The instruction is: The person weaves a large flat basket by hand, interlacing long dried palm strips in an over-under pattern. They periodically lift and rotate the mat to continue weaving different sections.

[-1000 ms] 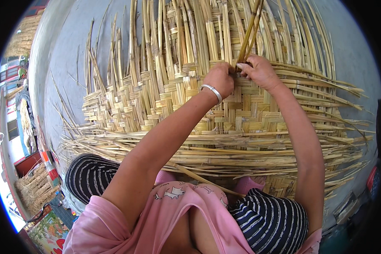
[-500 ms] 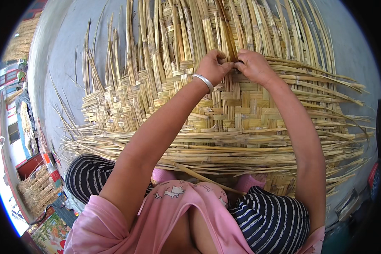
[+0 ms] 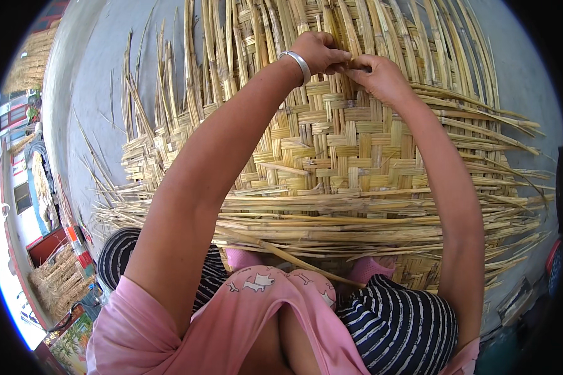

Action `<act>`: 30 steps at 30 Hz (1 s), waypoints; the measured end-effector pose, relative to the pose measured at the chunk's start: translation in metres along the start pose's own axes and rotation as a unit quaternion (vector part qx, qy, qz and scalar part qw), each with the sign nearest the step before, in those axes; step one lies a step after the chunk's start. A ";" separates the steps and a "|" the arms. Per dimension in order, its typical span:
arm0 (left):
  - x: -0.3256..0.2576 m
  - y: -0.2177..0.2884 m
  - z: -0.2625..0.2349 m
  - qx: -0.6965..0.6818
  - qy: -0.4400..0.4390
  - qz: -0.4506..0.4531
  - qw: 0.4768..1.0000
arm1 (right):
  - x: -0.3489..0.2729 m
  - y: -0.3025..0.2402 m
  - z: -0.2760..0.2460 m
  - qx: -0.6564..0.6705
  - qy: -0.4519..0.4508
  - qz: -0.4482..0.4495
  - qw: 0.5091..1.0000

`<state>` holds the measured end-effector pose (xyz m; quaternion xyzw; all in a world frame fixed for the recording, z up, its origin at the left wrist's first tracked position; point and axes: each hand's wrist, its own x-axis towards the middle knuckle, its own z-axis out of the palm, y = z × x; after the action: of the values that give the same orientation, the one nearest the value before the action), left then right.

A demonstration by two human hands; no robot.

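Note:
A large mat (image 3: 331, 150) of flat, straw-coloured split reeds, woven crosswise, lies on the grey ground in front of me. Both arms reach out over its far part. My left hand (image 3: 319, 52), with a silver bangle (image 3: 298, 65) at the wrist, is closed in a pinch on a reed strip (image 3: 335, 24) that runs away toward the far edge. Close beside it, my right hand (image 3: 380, 77) is closed too, thumb and fingertips against the same strip. The fingers partly cover the spot they grip. Loose reed ends (image 3: 222, 44) fan out beyond and to the left.
A bundle of long reeds (image 3: 331, 222) lies crosswise nearer to me, with pink shoes (image 3: 372, 267) just below. More reed ends (image 3: 507, 112) stick out at the right. Along the left stand a building, straw-coloured stacks (image 3: 56, 281) and hanging cloth.
Both hands have moved farther away along the strip, toward the mat's far edge, still pinched close together. More of the woven part shows below them.

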<state>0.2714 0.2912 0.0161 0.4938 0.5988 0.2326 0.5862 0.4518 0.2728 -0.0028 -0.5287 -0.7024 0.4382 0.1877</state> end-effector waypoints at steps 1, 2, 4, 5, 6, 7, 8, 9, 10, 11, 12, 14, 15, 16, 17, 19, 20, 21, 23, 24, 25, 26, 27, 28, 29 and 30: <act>0.003 0.000 0.001 -0.014 -0.005 -0.007 1.000 | 0.006 0.006 0.001 -0.012 -0.040 0.018 0.999; 0.005 -0.001 0.003 -0.028 -0.010 -0.014 0.999 | 0.008 0.010 0.002 -0.032 -0.046 0.024 0.998; 0.009 -0.008 0.002 -0.044 -0.007 -0.028 0.999 | 0.012 0.005 0.005 -0.070 -0.061 0.032 0.995; 0.010 -0.011 0.002 -0.047 -0.005 -0.033 0.998 | 0.013 0.005 0.006 -0.091 -0.063 0.026 0.994; 0.011 -0.014 0.003 -0.051 -0.005 -0.039 0.998 | 0.012 0.005 0.008 -0.111 -0.065 0.022 0.991; 0.011 -0.017 0.003 -0.043 -0.009 -0.048 0.998 | 0.012 0.005 0.009 -0.131 -0.066 0.018 0.989; 0.012 -0.021 0.005 -0.049 -0.006 -0.043 0.998 | 0.011 0.004 0.009 -0.145 -0.063 0.023 0.987; 0.010 -0.022 0.006 -0.054 -0.002 -0.037 0.998 | 0.008 -0.002 0.008 -0.159 -0.060 0.027 0.985; 0.009 -0.023 0.007 -0.060 0.002 -0.031 0.998 | 0.005 -0.005 0.008 -0.173 -0.056 0.030 0.983; 0.009 -0.024 0.008 -0.063 0.006 -0.033 0.997 | 0.003 -0.005 0.009 -0.183 -0.038 0.018 0.982; 0.010 -0.023 0.007 -0.054 -0.002 -0.031 0.998 | 0.000 -0.005 0.011 -0.193 -0.019 0.004 0.981; 0.013 -0.021 0.007 -0.037 -0.018 -0.026 0.999 | -0.005 -0.005 0.009 -0.148 -0.002 0.011 0.989; 0.015 -0.020 0.007 -0.019 -0.021 -0.030 0.999 | -0.006 -0.006 0.006 -0.092 -0.005 0.030 0.995; 0.018 -0.020 0.007 -0.001 -0.024 -0.034 0.999 | -0.007 -0.006 0.003 -0.035 -0.007 0.049 0.998; 0.020 -0.019 0.007 0.017 -0.027 -0.038 0.999 | -0.012 -0.003 0.001 -0.012 0.019 0.059 0.998; 0.019 -0.020 0.014 0.083 0.009 -0.002 0.997 | -0.024 0.002 -0.003 0.035 0.074 0.076 0.994; 0.017 -0.021 0.017 0.116 0.027 0.016 0.993 | -0.032 0.006 -0.003 0.021 0.074 0.068 0.995; 0.013 -0.023 0.022 0.209 0.069 0.093 0.971 | -0.042 0.011 -0.004 0.006 0.075 0.061 0.995; 0.000 -0.023 0.037 0.267 0.164 0.142 0.939 | -0.056 0.014 -0.002 -0.049 0.075 0.039 0.995; -0.001 -0.034 0.039 0.271 0.203 0.173 0.925 | -0.060 0.010 0.003 -0.088 0.072 0.019 0.993; -0.001 -0.042 0.044 0.249 0.257 0.207 0.910 | -0.061 0.008 0.005 -0.128 0.072 0.003 0.989; 0.002 -0.049 0.046 0.233 0.262 0.193 0.917 | -0.059 0.007 0.007 -0.158 0.062 0.006 0.985; 0.001 -0.049 0.049 0.217 0.263 0.178 0.923 | -0.056 0.006 0.008 -0.188 0.054 0.012 0.981; 0.002 -0.050 0.051 0.200 0.265 0.164 0.929 | -0.055 0.005 0.009 -0.218 0.045 0.018 0.975; 0.004 -0.052 0.054 0.220 0.263 0.170 0.924 | -0.053 0.004 0.008 -0.229 0.034 0.025 0.973; 0.005 -0.053 0.055 0.285 0.240 0.177 0.911 | -0.052 0.000 0.006 -0.239 0.023 0.028 0.970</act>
<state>0.3066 0.2578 -0.0434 0.6671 0.6651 0.2632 0.2083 0.4665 0.2230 0.0041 -0.5876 -0.7671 0.2504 0.0602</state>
